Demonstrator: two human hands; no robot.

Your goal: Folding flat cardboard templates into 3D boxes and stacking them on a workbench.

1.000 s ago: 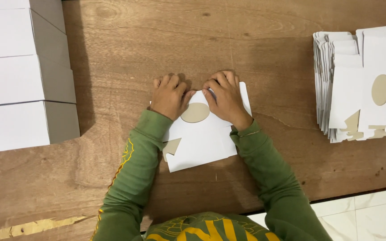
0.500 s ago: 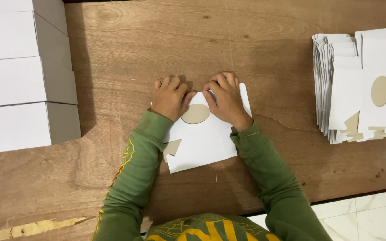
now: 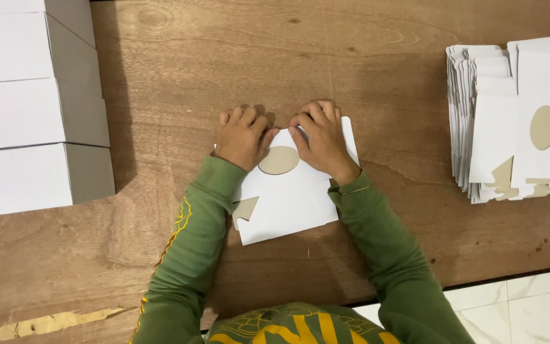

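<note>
A flat white cardboard box blank (image 3: 288, 200) with an oval cut-out lies on the wooden table (image 3: 351, 76) in front of me. My left hand (image 3: 243, 135) presses down on its far left edge with bent fingers. My right hand (image 3: 319, 137) presses the far right part, fingers curled over the top edge. Both hands hide the blank's far end. I wear green sleeves.
A stack of several more flat white blanks (image 3: 517, 118) lies at the right side of the table. Folded white boxes (image 3: 27, 108) are stacked at the left. The table's near edge meets a white tiled floor (image 3: 529, 306) at the lower right.
</note>
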